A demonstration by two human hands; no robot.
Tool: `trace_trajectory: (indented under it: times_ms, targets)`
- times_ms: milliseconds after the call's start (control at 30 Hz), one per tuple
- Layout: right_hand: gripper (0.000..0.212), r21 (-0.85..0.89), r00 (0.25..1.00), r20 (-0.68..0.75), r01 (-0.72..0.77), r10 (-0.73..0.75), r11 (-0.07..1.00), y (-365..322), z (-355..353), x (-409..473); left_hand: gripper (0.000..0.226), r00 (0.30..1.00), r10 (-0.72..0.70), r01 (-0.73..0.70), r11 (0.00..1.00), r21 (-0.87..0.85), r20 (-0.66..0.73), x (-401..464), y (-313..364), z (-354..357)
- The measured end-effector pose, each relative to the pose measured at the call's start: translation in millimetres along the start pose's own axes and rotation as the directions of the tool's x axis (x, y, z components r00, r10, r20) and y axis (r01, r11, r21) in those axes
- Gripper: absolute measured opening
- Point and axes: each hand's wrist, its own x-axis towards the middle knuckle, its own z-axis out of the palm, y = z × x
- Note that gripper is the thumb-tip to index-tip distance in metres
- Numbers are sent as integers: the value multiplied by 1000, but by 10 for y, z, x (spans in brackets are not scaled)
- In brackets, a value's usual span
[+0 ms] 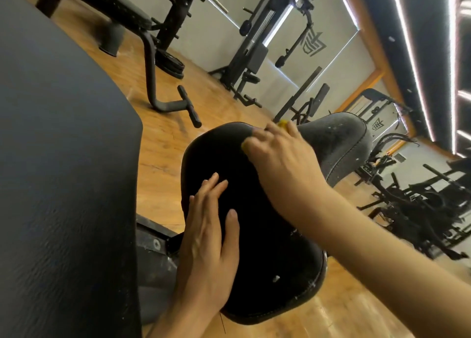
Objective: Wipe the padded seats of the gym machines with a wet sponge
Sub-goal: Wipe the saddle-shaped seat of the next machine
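Two bare hands are working on a black padded seat in a gym.

Nearest, the left hand (209,248) is lying flat on the near half of the padded seat (257,248), its fingers straight and spread, thumb resting alongside, grasping nothing. Just beyond it, the right hand (283,156) is reaching across the seat's far end, fingers curled down over a yellow sponge (358,123) that is peeking out past the fingertips and at the thumb side; the sponge is pressing against the seat where it is meeting a second, dustier grey pad (341,139). To the left, a large dark backrest pad (63,159) is filling the frame's edge. Farther off, a bench frame (153,65) and a cable machine (254,47) are standing on the wooden floor (158,154).
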Motion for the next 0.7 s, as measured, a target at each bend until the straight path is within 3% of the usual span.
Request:
trace_trajectory:
  times_ms: [133, 300, 433, 500, 567, 633, 700]
  targets:
    - [39, 72, 993, -42, 114, -111, 991, -61, 15, -538, 52, 1000, -24, 24, 1000, 21, 9, -7, 4, 1]
    - [28, 230, 990, 72, -133, 120, 964, 117, 36, 534, 52, 1000, 3, -3, 1000, 2, -3, -21, 3, 11]
    - [50, 116, 995, 49, 85, -91, 990, -2, 64, -147, 50, 1000, 11, -11, 1000, 20, 1, -33, 7, 7]
    - [51, 143, 984, 57, 159, -169, 977, 0, -91, -377, 51, 1000, 13, -13, 1000, 15, -4, -29, 16, 16]
    - [38, 128, 994, 80, 68, -79, 989, 168, -69, -79, 52, 1000, 14, -14, 1000, 8, -8, -15, 18, 14]
    - [30, 74, 986, 79, -154, 148, 985, 285, -85, 290, 52, 1000, 7, -7, 1000, 2, 0, -26, 8, 10]
    - [33, 49, 980, 64, -190, 187, 981, 269, -61, 269, 51, 1000, 14, -14, 1000, 6, 13, -29, 9, -6]
